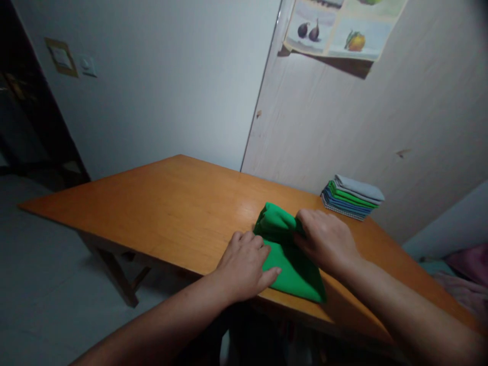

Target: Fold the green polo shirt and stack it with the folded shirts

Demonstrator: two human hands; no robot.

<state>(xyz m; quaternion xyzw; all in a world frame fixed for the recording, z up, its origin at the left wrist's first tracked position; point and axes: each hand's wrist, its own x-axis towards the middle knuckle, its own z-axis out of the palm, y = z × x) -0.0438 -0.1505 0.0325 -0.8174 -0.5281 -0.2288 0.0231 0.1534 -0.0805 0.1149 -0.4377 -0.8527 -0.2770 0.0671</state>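
A bright green cloth (295, 274) lies partly folded at the near edge of the wooden table (160, 203). Its far part is lifted and curls over. My right hand (326, 236) grips that raised part at its right side, fingers wrapped round the fabric. On the left side of the cloth rests my left hand (247, 264), palm down with fingers stretched out and thumb apart, pressing on the lower layer. The fingertips of my right hand are partly hidden behind the fabric.
A neat stack of folded cloths (353, 195) in grey, green and blue stands at the table's back right, by the wall. A fruit poster (343, 30) hangs above. Pinkish fabric (467, 269) lies beyond the table at the right.
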